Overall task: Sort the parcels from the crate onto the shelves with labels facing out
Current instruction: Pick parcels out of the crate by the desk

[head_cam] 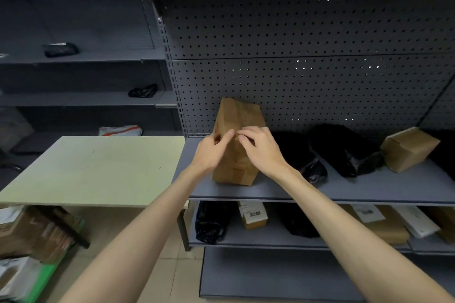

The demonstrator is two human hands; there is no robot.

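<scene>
A tall brown cardboard parcel (240,118) stands upright at the left end of the grey shelf (369,187). My left hand (213,151) touches its left front side and my right hand (259,147) rests on its right front side, fingers curled against the box. No label shows on the faces I can see. To its right on the same shelf lie two black plastic-wrapped parcels (344,150) and a small cardboard box (408,148).
The lower shelf holds black bags (211,221) and labelled boxes (252,215). A pale green table top (98,169) stands left of the shelving. Piled parcels and a green crate (41,275) sit on the floor at lower left. Further shelves at far left carry a few parcels.
</scene>
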